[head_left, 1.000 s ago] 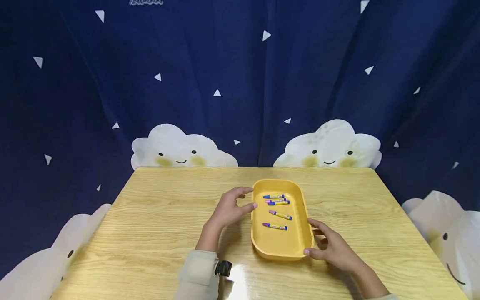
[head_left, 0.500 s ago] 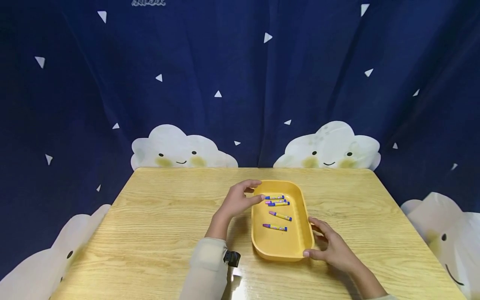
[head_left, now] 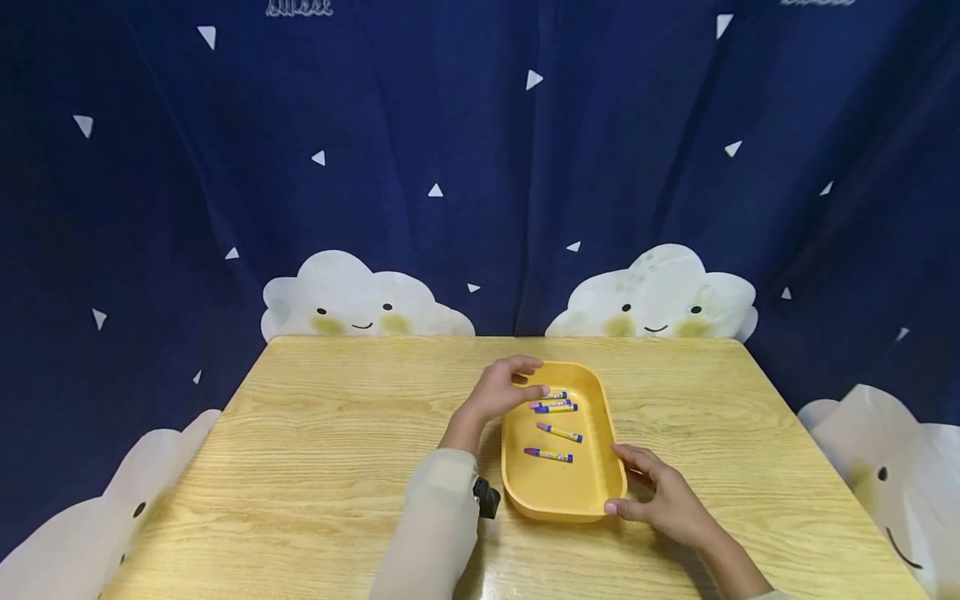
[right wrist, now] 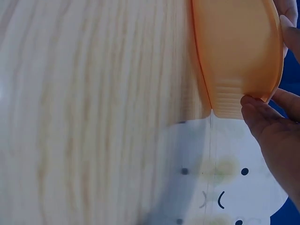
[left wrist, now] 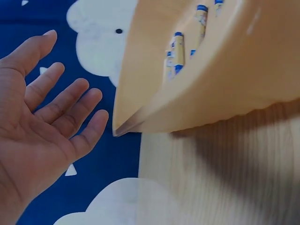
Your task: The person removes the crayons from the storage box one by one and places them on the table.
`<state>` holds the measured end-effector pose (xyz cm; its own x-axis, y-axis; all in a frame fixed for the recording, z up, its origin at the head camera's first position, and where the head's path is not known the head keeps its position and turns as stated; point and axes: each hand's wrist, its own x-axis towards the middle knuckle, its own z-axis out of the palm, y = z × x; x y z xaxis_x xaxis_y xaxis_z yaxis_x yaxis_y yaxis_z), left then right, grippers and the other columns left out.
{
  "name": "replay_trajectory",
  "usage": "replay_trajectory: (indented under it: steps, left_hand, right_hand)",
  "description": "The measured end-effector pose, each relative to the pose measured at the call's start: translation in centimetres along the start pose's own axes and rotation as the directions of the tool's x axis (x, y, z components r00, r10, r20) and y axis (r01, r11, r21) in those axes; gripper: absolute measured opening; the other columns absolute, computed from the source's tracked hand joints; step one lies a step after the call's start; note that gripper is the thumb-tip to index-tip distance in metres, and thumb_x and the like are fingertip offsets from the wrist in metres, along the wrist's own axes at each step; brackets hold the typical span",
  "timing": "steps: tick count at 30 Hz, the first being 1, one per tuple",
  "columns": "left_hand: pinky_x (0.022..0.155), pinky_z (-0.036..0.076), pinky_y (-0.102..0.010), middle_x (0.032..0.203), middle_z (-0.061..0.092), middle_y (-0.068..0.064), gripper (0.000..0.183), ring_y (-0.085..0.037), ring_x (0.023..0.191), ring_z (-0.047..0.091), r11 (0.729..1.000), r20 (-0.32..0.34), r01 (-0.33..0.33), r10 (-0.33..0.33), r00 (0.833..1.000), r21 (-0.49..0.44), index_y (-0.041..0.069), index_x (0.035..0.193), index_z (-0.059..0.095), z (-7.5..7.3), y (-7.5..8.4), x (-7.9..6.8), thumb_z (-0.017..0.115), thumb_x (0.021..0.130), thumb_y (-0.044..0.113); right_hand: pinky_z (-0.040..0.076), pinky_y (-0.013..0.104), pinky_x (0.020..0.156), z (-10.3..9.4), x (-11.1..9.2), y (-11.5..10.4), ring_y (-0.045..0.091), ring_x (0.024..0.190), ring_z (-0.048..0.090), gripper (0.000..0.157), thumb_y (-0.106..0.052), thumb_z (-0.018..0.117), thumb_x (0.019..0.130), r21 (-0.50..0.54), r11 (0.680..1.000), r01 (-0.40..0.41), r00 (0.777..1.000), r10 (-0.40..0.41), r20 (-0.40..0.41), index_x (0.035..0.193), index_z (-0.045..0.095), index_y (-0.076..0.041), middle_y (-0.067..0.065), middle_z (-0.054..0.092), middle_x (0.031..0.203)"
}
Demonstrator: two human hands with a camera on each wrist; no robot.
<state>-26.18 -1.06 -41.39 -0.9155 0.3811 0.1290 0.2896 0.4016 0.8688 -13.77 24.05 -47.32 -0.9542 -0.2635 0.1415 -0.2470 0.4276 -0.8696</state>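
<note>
A yellow plastic tray point(head_left: 558, 493) rests on the wooden table. Several crayons point(head_left: 558, 432) in yellow wrappers with blue ends lie inside it, their tips blue, pink and purple. My left hand point(head_left: 501, 392) is over the tray's far left corner, thumb close above the farthest crayons and partly covering one. In the left wrist view this hand point(left wrist: 44, 119) has its fingers spread and relaxed, nothing between them. My right hand point(head_left: 669, 500) holds the tray at its near right side, thumb on the rim. The right wrist view shows its fingertips point(right wrist: 253, 105) against the tray wall.
The wooden table point(head_left: 337, 433) extends on both sides of the tray. Behind it hangs a dark blue curtain point(head_left: 375, 125) with white triangles and smiling clouds. A small black device point(head_left: 487, 498) sits on the left wrist, over the sleeve.
My left hand has moved right, from beside the tray's left rim to over its far left corner. My right hand and the crayons have stayed nearly in place.
</note>
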Motion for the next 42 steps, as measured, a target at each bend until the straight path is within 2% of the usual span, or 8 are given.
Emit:
replay_trajectory:
  steps: [8, 14, 18, 24, 29, 33, 38, 42]
  left_hand:
    - [0.075, 0.041, -0.026, 0.108, 0.054, -0.003, 0.045, -0.014, 0.090, 0.051, 0.993, 0.032, 0.111, -0.110, 0.993, -0.038, 0.015, 0.112, 0.058, 1.5, -0.5, 1.2, 0.070, 0.070, 0.028]
    - [0.077, 0.040, -0.028, 0.106, 0.055, -0.004, 0.038, -0.015, 0.091, 0.050, 0.987, 0.051, 0.130, -0.126, 0.991, -0.091, 0.019, 0.107, 0.060, 2.3, -0.2, 1.9, 0.070, 0.070, 0.024]
    - [0.079, 0.039, -0.031, 0.107, 0.054, -0.006, 0.037, -0.016, 0.091, 0.050, 0.979, 0.064, 0.167, -0.160, 0.985, -0.118, 0.020, 0.106, 0.060, 3.2, -0.7, 2.6, 0.070, 0.070, 0.025]
    - [0.082, 0.038, -0.034, 0.110, 0.053, -0.006, 0.043, -0.018, 0.095, 0.048, 0.966, 0.064, 0.248, -0.244, 0.968, -0.071, 0.016, 0.110, 0.059, 3.9, -1.4, 3.5, 0.070, 0.071, 0.028]
    - [0.084, 0.037, -0.034, 0.112, 0.052, -0.007, 0.041, -0.019, 0.100, 0.047, 0.965, 0.064, 0.258, -0.255, 0.965, -0.044, 0.013, 0.110, 0.059, 4.0, -1.3, 4.2, 0.068, 0.072, 0.026]
    - [0.082, 0.038, -0.032, 0.110, 0.053, -0.005, 0.041, -0.018, 0.098, 0.048, 0.960, 0.072, 0.279, -0.278, 0.958, -0.005, 0.013, 0.109, 0.060, 4.3, -1.2, 4.7, 0.068, 0.072, 0.027]
    - [0.078, 0.040, -0.031, 0.108, 0.053, -0.006, 0.039, -0.016, 0.091, 0.049, 0.950, 0.086, 0.312, -0.308, 0.947, -0.030, 0.011, 0.108, 0.060, 4.9, -1.7, 5.0, 0.069, 0.072, 0.024]
    - [0.076, 0.041, -0.030, 0.107, 0.053, -0.006, 0.037, -0.015, 0.090, 0.048, 0.941, 0.064, 0.333, -0.329, 0.942, -0.060, 0.011, 0.105, 0.061, 5.7, -2.3, 5.0, 0.070, 0.072, 0.022]
  right_hand:
    - [0.036, 0.035, 0.086, -0.1, 0.0, -0.3, 0.026, 0.108, 0.044, 0.079, -0.030, 0.077, 0.058, -0.018, 1.000, -0.021, 1.000, 0.021, 0.000, 0.124, 0.043, -0.002, 0.011, 0.042, 0.123]
    - [0.036, 0.037, 0.086, -0.3, 0.0, -0.3, 0.026, 0.107, 0.044, 0.079, -0.035, 0.077, 0.056, -0.086, 0.996, -0.031, 0.999, 0.030, -0.013, 0.123, 0.045, -0.005, 0.008, 0.044, 0.122]
    - [0.037, 0.039, 0.085, -0.4, -0.1, -0.2, 0.026, 0.106, 0.045, 0.079, -0.036, 0.077, 0.056, -0.102, 0.995, -0.020, 1.000, 0.018, -0.023, 0.122, 0.046, -0.006, 0.007, 0.045, 0.121]
    - [0.037, 0.037, 0.085, -0.3, -0.1, -0.1, 0.023, 0.106, 0.045, 0.078, -0.036, 0.077, 0.057, -0.098, 0.995, -0.001, 1.000, 0.001, -0.004, 0.123, 0.046, -0.006, 0.007, 0.046, 0.121]
    - [0.038, 0.036, 0.084, -0.4, 0.0, 0.0, 0.023, 0.106, 0.045, 0.078, -0.035, 0.076, 0.058, -0.103, 0.995, 0.017, 1.000, -0.017, -0.006, 0.123, 0.046, -0.005, 0.009, 0.045, 0.121]
    - [0.038, 0.036, 0.084, -0.5, 0.1, 0.1, 0.022, 0.106, 0.045, 0.078, -0.034, 0.077, 0.058, -0.102, 0.994, 0.034, 0.999, -0.035, -0.009, 0.122, 0.046, -0.004, 0.009, 0.046, 0.120]
    - [0.037, 0.037, 0.085, -0.5, 0.1, 0.2, 0.021, 0.106, 0.045, 0.077, -0.034, 0.077, 0.057, -0.097, 0.994, 0.042, 0.999, -0.043, -0.010, 0.122, 0.047, -0.004, 0.006, 0.046, 0.120]
    - [0.037, 0.036, 0.085, -0.4, 0.0, 0.3, 0.019, 0.107, 0.045, 0.077, -0.035, 0.077, 0.057, -0.095, 0.995, 0.043, 0.999, -0.045, -0.016, 0.122, 0.047, -0.005, 0.005, 0.046, 0.120]
